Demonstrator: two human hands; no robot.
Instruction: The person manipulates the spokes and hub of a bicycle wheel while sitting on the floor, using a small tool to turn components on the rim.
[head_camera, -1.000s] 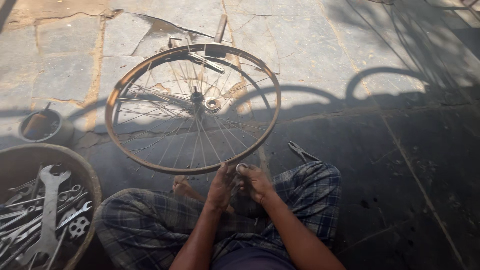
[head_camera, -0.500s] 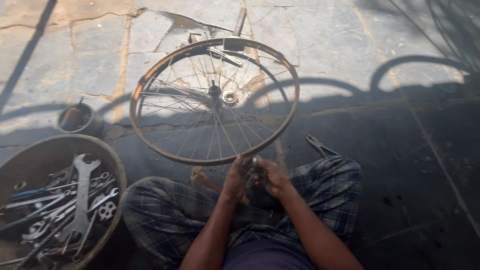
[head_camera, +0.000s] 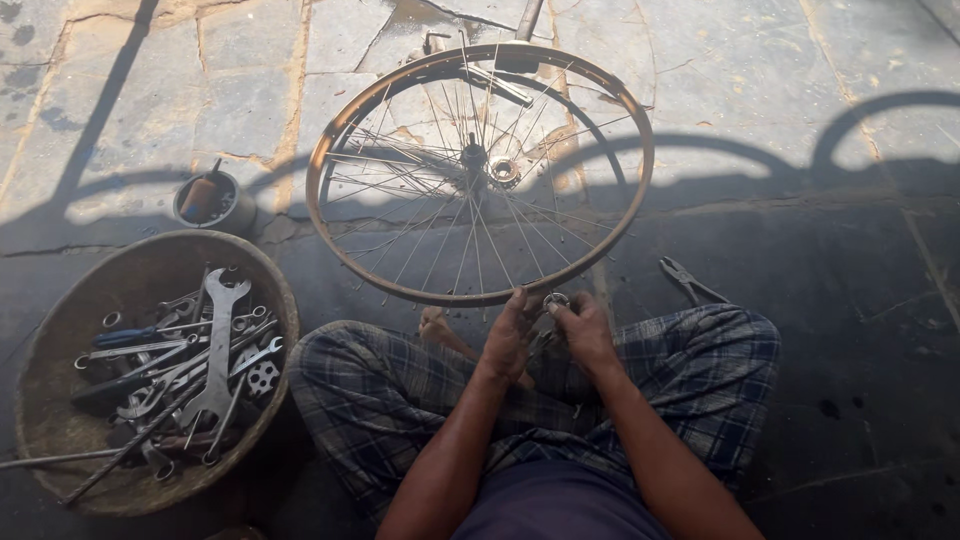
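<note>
Your left hand (head_camera: 507, 338) and right hand (head_camera: 583, 330) close together around a small round metal part (head_camera: 556, 300) — a shiny ring-like piece pinched at your fingertips, just over your crossed legs. Directly beyond your hands lies the rusty spoked bicycle wheel (head_camera: 480, 290), its rim touching your left fingers. Pliers (head_camera: 688, 281) rest just right of your right hand; a basin of wrenches (head_camera: 150, 375) sits well left.

Basket of spanners (head_camera: 215, 360) — small tin (head_camera: 212, 200)
</note>
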